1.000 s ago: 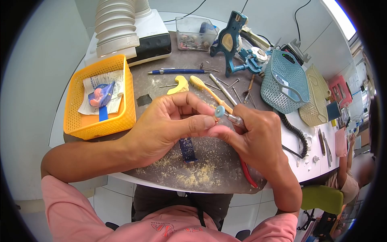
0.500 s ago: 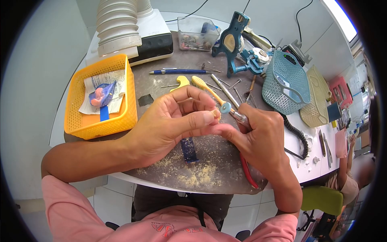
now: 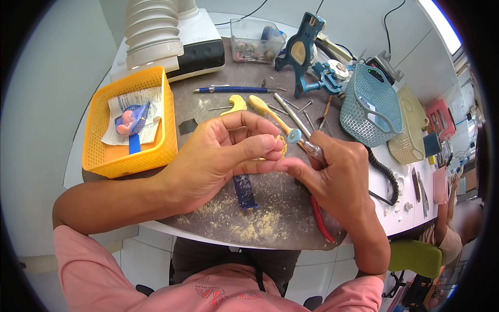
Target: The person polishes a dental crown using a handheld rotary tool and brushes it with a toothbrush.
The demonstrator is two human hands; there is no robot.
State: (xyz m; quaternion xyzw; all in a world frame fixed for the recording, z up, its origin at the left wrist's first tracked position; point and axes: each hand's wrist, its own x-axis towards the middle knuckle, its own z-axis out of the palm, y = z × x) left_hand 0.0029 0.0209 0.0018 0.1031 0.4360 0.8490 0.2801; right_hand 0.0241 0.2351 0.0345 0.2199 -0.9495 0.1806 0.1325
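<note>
My left hand [image 3: 218,156] pinches a small yellowish dental piece [image 3: 283,147] between thumb and fingers. Most of that piece is hidden by the fingertips; a bumpy edge shows. In my right hand [image 3: 340,169] is a rotary handpiece [image 3: 314,150], its metal nose pointing left. A light-blue disc [image 3: 294,136] is on its tip, close beside the dental piece; whether they touch I cannot tell. My right thumb rests against the fingers of my left hand. Below the hands lie a dark blue strip [image 3: 244,192] and yellow dust [image 3: 257,224] on the grey mat [image 3: 195,236].
To the left stands a yellow basket [image 3: 169,125] holding a blue tray with pink material. Behind the hands lie a toothbrush [image 3: 260,104], a blue pen [image 3: 231,90] and several metal tools. A blue articulator [image 3: 301,57] and blue basket [image 3: 369,112] stand at right, red-handled pliers [image 3: 320,221] nearer.
The dental piece has turned in my left fingers, so more of its yellow, bumpy edge shows. The handpiece and disc have shifted very slightly to the right.
</note>
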